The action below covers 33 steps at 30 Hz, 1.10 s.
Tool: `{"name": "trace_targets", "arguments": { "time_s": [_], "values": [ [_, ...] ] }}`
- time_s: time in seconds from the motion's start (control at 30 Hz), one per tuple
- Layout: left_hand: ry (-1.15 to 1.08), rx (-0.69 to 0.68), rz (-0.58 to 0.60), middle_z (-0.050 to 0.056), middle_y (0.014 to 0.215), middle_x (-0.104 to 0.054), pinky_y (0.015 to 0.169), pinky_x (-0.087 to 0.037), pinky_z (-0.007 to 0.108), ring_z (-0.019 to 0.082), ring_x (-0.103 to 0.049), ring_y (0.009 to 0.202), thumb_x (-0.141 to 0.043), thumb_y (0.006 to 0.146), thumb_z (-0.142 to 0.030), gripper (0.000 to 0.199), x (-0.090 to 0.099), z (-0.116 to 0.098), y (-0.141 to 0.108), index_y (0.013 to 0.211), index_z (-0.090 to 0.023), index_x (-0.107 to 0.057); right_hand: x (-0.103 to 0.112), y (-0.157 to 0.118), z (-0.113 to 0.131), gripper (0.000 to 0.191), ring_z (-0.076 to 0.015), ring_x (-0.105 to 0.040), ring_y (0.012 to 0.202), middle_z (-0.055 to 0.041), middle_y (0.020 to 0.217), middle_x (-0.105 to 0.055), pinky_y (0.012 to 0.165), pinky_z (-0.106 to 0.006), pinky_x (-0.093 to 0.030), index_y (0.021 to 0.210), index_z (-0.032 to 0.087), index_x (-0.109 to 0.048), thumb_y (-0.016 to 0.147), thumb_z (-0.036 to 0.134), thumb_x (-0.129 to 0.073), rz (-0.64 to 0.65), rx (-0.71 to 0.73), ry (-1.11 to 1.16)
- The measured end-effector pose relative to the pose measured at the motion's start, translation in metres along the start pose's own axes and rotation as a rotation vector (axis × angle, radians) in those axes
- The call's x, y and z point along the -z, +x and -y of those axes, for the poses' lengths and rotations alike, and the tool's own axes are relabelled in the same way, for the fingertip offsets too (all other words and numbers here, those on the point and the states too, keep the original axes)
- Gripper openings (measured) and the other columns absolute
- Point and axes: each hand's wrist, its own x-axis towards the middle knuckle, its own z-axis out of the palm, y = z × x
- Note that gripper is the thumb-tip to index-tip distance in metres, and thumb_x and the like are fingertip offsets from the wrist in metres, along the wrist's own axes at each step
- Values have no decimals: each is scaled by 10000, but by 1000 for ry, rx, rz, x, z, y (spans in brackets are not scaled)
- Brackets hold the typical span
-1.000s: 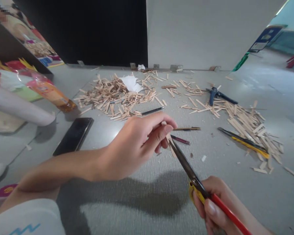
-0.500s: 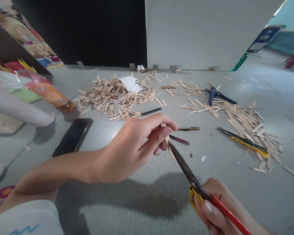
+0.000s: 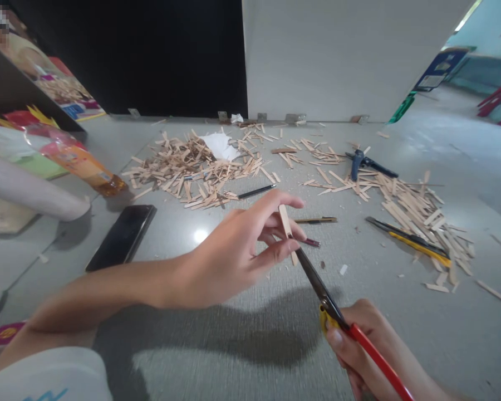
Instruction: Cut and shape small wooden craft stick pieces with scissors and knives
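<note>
My left hand (image 3: 229,253) is over the middle of the table, thumb and fingers around a small flat wooden stick (image 3: 284,221). The stick stands tilted between the index finger and the thumb, its lower part passing behind the thumb tip. My right hand (image 3: 369,340) grips scissors (image 3: 317,284) with dark blades, one red handle and one yellow. Their blade tips meet the stick beside the left thumb. Whether the blades are fully closed, I cannot make out. Behind the left fingers lie a dark red pen (image 3: 312,243) and a thin yellowish tool (image 3: 317,220).
Heaps of cut wooden sticks (image 3: 171,172) lie at the back and right. A black pen (image 3: 256,191), a phone (image 3: 121,236), a bottle (image 3: 94,170), a yellow utility knife (image 3: 420,248) and a dark clamp-like tool (image 3: 361,163) are around. A panel (image 3: 350,61) stands behind.
My left fingers have spread a little and the thumb has moved down along the stick, so more of the stick shows. The scissors stay at the stick; the view has shifted slightly.
</note>
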Motion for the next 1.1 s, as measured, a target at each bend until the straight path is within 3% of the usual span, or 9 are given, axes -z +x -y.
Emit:
{"name": "trace_targets", "arguments": {
  "time_s": [0.17,0.37,0.5,0.7,1.0,1.1],
  "values": [
    [-161,92,92,56,1023,-779,788,-654,277,152,-769,808,-619,1035,-112,353,5,-1,4,1363,-183,-506,2,-3,-9,756,-62,-358,335,75,436,-373,342,-185,-287,610,254,-422,917,942,-488,79,-1,123],
    [-107,46,190,79,1086,-816,858,-630,274,143,-747,870,-548,1057,-77,496,15,-1,9,1540,-161,-474,5,-6,-13,815,-55,-304,348,80,450,-362,358,-193,-234,631,244,-462,823,1036,-456,130,-91,170],
    [-61,30,152,81,1110,-832,827,-620,264,123,-726,785,-554,1074,-107,596,13,1,7,1639,-156,-373,4,-8,-16,779,-59,-328,355,78,478,-398,376,-196,-292,668,244,-477,835,1004,-510,114,-40,216],
    [5,-14,126,90,1173,-816,802,-608,259,145,-777,863,-582,1060,-121,699,7,8,3,1698,-175,-302,2,-6,-25,656,-80,-386,446,81,645,-468,448,-223,-480,841,253,-541,890,904,-606,70,47,317],
    [-14,26,87,106,1166,-818,837,-631,282,156,-783,847,-590,1047,-125,702,2,7,1,1694,-187,-325,-7,-13,9,695,-72,-370,509,81,691,-459,495,-222,-471,843,239,-532,842,924,-647,-60,-41,324],
    [25,6,82,105,1162,-822,858,-636,290,162,-788,859,-594,1050,-134,691,2,10,0,1689,-194,-338,-7,-11,5,711,-66,-382,486,80,675,-469,474,-223,-454,810,238,-513,841,939,-629,-59,-54,304]
  ]
}}
